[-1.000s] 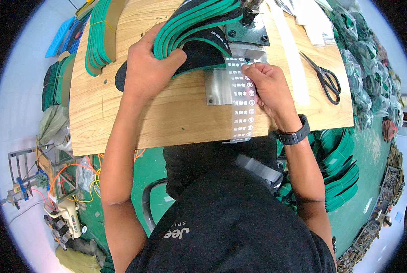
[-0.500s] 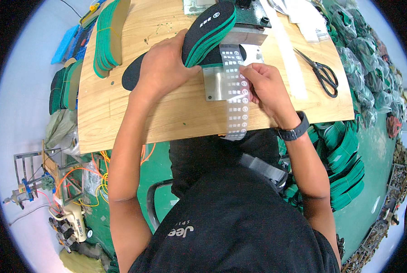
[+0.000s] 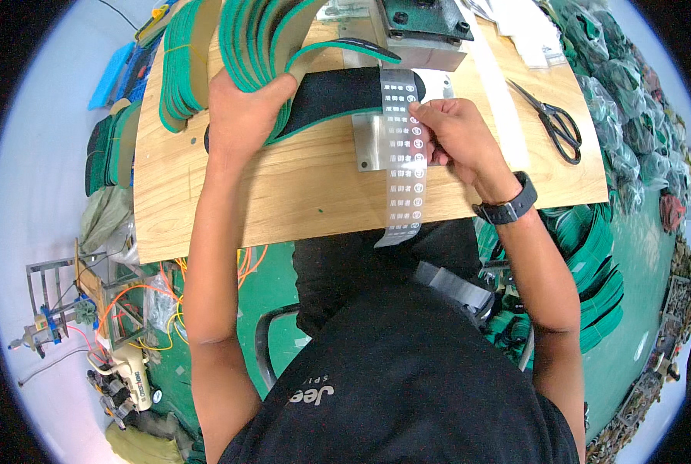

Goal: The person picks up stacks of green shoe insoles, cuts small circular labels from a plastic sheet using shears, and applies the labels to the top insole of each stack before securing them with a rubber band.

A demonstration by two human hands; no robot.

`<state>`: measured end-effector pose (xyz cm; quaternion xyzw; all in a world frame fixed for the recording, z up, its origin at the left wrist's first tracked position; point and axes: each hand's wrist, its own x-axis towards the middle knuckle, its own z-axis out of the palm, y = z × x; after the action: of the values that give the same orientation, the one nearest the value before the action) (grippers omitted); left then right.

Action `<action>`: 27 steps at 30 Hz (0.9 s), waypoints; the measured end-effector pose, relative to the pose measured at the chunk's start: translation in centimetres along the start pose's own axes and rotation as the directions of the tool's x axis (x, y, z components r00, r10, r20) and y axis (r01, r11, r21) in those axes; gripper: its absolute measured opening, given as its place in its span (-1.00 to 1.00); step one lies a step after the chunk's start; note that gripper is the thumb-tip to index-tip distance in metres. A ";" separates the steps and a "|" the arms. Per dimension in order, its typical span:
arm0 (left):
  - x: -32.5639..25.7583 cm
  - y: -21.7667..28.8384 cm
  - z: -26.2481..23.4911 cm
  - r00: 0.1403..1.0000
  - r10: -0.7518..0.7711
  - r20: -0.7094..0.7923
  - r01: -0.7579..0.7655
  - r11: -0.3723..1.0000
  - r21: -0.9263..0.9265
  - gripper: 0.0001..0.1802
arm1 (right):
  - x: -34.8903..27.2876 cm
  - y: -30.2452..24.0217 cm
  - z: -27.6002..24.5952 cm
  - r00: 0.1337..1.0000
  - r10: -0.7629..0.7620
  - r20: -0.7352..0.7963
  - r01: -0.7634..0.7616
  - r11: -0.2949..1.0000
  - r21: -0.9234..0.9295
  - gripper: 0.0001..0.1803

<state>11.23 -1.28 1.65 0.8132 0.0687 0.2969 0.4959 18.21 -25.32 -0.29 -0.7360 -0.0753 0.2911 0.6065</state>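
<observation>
My left hand point(image 3: 241, 112) is wrapped round a stack of insoles point(image 3: 256, 42) with green edges and tan faces, tilted up and fanned apart. One insole of the stack point(image 3: 345, 45) bends away to the right. Below it a black insole point(image 3: 334, 97) lies flat, partly over a small metal plate point(image 3: 370, 147). My right hand point(image 3: 457, 139) pinches the edge of a clear film strip point(image 3: 404, 174) with rows of white print. The strip crosses the black insole's right part and hangs over the table's near edge.
Just beyond the strip stands a metal press block point(image 3: 426, 50). Black scissors point(image 3: 554, 124) lie at the right of the wooden table point(image 3: 283, 209). Banded insole stacks point(image 3: 181, 69) stand at the left. More green insoles point(image 3: 585, 278) are piled beside the table at the right.
My left hand has turned the stack up so its tan faces and green edges show, and the insoles have spread apart. My right hand stays on the film strip, nearly in place.
</observation>
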 end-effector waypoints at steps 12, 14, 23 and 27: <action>-0.2 0.0 0.3 1.000 -0.023 0.014 0.023 0.999 0.031 -0.79 | 0.4 -0.3 0.0 0.999 0.031 -0.023 -0.032 0.999 -0.020 -0.66; -0.3 -0.1 0.5 0.999 -0.038 0.010 0.038 0.999 0.030 -0.78 | 0.3 -0.4 0.2 0.999 0.043 -0.011 -0.043 0.999 -0.003 -0.66; -0.1 0.0 0.9 0.971 -0.051 0.234 -0.032 0.941 0.338 -0.30 | -0.5 -0.3 0.7 0.998 0.020 -0.059 -0.019 0.999 0.028 -0.65; 0.2 -0.5 2.0 0.905 0.121 0.407 -0.337 0.788 0.516 -0.18 | -1.4 -0.5 0.4 0.998 0.019 -0.056 -0.015 0.997 0.070 -0.65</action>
<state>12.61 -2.43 0.67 0.9661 -0.0358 0.1702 0.1908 16.96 -25.50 0.58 -0.7230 -0.0418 0.2779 0.6312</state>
